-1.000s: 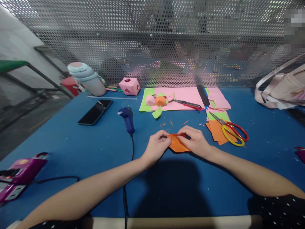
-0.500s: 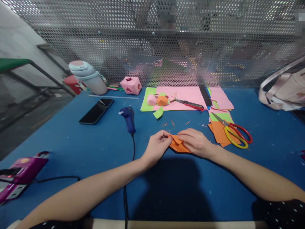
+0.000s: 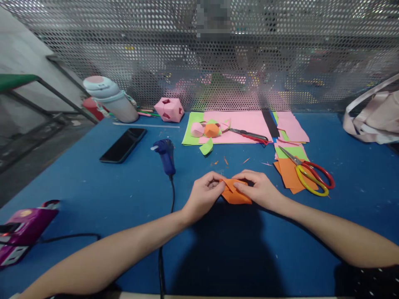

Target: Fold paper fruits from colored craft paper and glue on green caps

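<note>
Pinching folded orange paper (image 3: 238,197) from both sides, head view: left hand (image 3: 204,193) grips its left end between thumb and curled fingers; right hand (image 3: 262,189) grasps far right part, thumb on top. Paper is between the hands, over blue table (image 3: 134,191), nearer the wearer than the scissors (image 3: 307,171). Containers: pale bottle (image 3: 121,111) back left, lid on, contents hidden; pale bag (image 3: 385,116) back right, cut off by frame, contents hidden. Pink paper ball (image 3: 170,110) with openings sits beside bottle, inside unclear. Pink sheet (image 3: 245,120) bears small folded pieces (image 3: 212,130). Scissors lie on orange squares (image 3: 287,170).
</note>
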`<state>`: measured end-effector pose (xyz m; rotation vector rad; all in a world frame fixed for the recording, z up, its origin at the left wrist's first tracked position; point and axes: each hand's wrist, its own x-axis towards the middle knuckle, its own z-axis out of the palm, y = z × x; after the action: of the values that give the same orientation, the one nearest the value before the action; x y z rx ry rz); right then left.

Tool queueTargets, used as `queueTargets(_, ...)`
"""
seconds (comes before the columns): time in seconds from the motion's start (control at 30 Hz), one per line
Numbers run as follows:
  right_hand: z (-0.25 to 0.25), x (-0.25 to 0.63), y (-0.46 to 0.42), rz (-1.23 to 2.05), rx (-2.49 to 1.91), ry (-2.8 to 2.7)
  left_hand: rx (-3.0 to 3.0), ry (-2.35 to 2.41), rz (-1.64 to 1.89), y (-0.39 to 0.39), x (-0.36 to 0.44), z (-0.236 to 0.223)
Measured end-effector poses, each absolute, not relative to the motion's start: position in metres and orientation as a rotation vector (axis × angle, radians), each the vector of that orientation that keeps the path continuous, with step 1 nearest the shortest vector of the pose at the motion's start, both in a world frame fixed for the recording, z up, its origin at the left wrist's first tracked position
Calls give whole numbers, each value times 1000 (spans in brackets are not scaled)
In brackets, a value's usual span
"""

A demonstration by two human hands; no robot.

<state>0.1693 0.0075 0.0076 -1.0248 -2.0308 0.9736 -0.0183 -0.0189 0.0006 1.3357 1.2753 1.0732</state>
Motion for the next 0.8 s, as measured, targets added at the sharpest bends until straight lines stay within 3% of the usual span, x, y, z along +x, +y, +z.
queueTargets(0.8,3,168,7,993,-1122,-1887,1391,1238,1035,-21,-14,3)
